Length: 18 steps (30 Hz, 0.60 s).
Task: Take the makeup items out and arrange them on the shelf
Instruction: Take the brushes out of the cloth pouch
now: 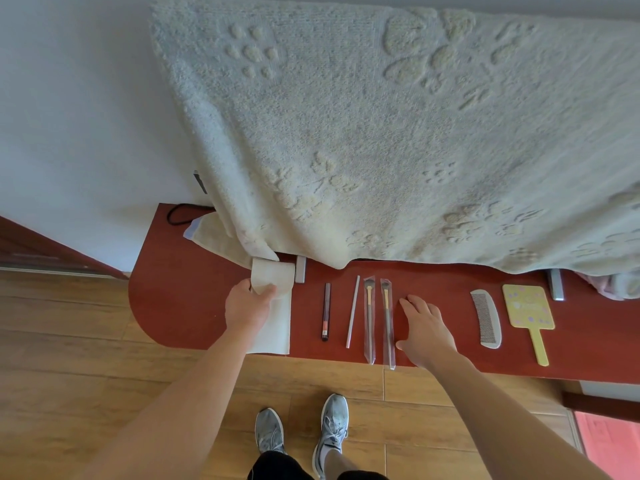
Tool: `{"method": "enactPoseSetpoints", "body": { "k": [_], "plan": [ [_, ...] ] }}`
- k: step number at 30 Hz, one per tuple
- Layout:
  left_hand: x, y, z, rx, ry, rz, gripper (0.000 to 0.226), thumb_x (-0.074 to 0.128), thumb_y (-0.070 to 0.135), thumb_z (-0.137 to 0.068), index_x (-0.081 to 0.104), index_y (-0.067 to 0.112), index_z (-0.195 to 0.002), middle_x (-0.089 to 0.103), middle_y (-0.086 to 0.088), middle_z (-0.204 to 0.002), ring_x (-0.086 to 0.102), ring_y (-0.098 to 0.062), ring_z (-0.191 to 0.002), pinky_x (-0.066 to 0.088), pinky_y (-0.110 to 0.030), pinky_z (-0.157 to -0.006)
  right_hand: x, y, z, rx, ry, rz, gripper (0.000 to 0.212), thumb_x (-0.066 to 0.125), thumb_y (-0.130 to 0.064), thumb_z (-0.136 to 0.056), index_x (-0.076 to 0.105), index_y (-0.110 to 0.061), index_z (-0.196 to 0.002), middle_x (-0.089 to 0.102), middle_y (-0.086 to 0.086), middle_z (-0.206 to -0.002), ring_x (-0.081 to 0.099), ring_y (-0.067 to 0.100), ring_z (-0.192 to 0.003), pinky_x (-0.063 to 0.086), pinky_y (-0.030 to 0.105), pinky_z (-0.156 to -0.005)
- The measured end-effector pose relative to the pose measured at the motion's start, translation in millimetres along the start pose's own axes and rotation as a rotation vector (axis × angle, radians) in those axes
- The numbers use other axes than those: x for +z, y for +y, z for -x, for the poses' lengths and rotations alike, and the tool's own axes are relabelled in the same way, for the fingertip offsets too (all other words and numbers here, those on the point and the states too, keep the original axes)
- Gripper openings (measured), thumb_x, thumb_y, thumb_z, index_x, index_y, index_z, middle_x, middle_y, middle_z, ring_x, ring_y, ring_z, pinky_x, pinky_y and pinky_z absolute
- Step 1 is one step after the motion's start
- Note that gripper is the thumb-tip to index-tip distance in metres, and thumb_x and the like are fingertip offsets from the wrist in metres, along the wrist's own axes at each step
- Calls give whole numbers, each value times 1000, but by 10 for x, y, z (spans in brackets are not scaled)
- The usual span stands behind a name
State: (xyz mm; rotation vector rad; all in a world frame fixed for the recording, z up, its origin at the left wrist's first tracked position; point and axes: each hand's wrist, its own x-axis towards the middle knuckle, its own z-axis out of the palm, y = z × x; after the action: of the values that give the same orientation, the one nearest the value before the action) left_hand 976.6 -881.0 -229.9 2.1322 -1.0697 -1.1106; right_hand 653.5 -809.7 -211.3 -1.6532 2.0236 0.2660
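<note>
On the red shelf [180,299] lies a white cloth pouch [273,320], partly rolled at its far end. My left hand [247,304] grips that rolled end. To its right lie, side by side, a dark slim pen-like stick [326,311], a thin pale stick [353,311] and two makeup brushes in clear sleeves [369,318] [388,322]. My right hand [426,329] rests flat on the shelf just right of the brushes, fingers spread, holding nothing. Farther right lie a grey comb [486,318] and a yellow hand mirror [530,315].
A large pale textured blanket [381,133] hangs over the shelf's back and hides what stands behind. Two grey brackets [300,269] [556,284] stick out under it. A black cord [178,214] lies at the shelf's far left. Wooden floor and my shoes [301,431] are below.
</note>
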Motion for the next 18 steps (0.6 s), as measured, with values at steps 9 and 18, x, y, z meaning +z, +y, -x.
{"method": "enactPoseSetpoints", "body": {
  "k": [9,18],
  "plan": [
    [-43,-58,112,363,157,-516,55,75,34,-80,54,17,-128,55,-3,-119,55,-23,-106,54,-41,-80,-4,2,-3,1,7,-8,91,75,-31,-82,19,-25,-153,16,-7,-159,15,22,-145,41,40,-109],
    [-9,-124,309,573,28,-863,54,56,46,-94,54,12,-135,52,-3,-137,52,-22,-121,51,-34,-91,0,2,-10,4,-1,-7,91,74,-30,-82,19,-24,-153,15,-7,-160,15,23,-145,40,40,-110]
  ]
}}
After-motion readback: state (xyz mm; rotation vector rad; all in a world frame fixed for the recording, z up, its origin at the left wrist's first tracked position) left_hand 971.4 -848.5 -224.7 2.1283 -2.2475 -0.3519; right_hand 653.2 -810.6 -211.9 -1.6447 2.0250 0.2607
